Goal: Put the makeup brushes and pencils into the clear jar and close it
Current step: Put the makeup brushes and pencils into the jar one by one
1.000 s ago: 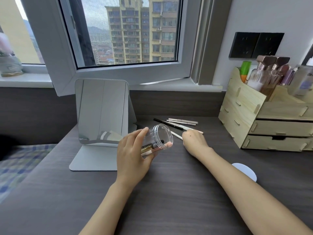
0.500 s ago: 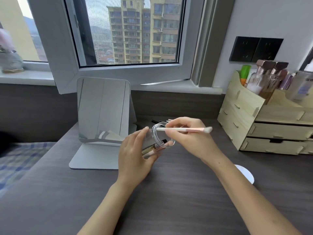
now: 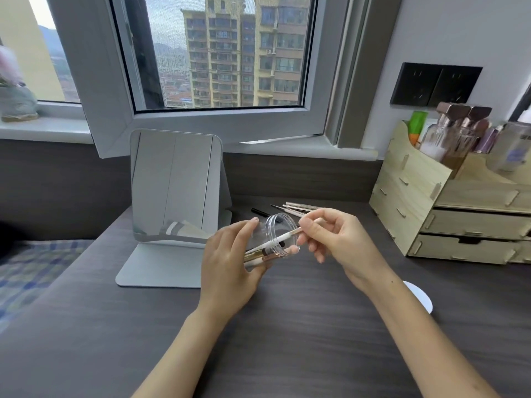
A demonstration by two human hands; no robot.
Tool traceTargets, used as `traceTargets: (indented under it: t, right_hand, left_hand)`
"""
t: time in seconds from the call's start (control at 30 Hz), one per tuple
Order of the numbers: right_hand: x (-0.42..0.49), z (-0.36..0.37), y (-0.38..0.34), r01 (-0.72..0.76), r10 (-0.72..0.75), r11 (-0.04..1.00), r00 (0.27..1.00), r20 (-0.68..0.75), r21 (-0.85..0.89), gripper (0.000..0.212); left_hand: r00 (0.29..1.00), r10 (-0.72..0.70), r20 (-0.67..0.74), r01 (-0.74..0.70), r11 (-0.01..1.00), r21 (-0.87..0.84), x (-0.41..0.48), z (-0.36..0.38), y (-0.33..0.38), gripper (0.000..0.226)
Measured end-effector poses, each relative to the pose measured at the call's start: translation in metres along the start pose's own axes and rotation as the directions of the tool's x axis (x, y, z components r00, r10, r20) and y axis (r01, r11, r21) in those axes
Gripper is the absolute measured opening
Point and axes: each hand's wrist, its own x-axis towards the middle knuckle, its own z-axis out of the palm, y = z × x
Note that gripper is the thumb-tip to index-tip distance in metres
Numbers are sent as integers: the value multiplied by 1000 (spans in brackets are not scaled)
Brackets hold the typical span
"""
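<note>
- Clear plastic jar (image 3: pixel 275 239), tipped on its side with its open mouth toward the right of the frame, sits at centre in the left hand (image 3: pixel 230 262), whose grip is wrapped round its body.
- Right hand (image 3: pixel 339 242) pinches a white brush (image 3: pixel 283 238) between thumb and fingers; its long axis slants from upper right down to lower left, leading end already inside the mouth.
- Several items lie inside already.
- More pencils (image 3: pixel 298 208) wait on the desk (image 3: pixel 287 340) just behind the jar.
- White lid (image 3: pixel 421 297), at the right beside the forearm, is not yet on; I judge roughly half remains.
</note>
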Motion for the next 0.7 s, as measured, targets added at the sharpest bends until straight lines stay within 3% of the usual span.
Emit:
traceTargets:
  t: [0.1,0.17,0.27,0.37,0.43,0.5,0.6,0.7]
  right_hand:
    - [1,-3,4,39,-41,998,998,-51,-39,8]
    - [9,-8,13,32,-45,996,985,-165,-82,14]
    - [36,-21,42,-52,-120,901,924,-362,-430,21]
    - [62,-17,75,-104,-112,628,969,-221,-771,23]
    - [75,-2,94,-5,-85,458,995,-50,-889,32]
    - [85,16,102,52,-66,317,997,32,-947,36]
    - [94,32,105,49,-77,224,997,33,-973,35]
    - [96,32,108,6,-75,266,997,-14,-964,30]
  left_hand:
    - [1000,-7,4,7,1000,8,-1,1,-1,69]
    - [1000,-15,9,15,1000,15,-1,2,-2,70]
    - [999,-44,-2,44,998,35,-2,3,-5,75]
    - [994,-95,-48,97,994,47,-1,5,-7,81]
    - [989,-125,-82,128,991,34,0,5,-9,82]
    - [985,-141,-98,144,989,28,1,4,-9,81]
    - [985,-144,-99,148,988,32,0,4,-11,80]
    - [979,-172,-106,176,984,30,1,3,-12,78]
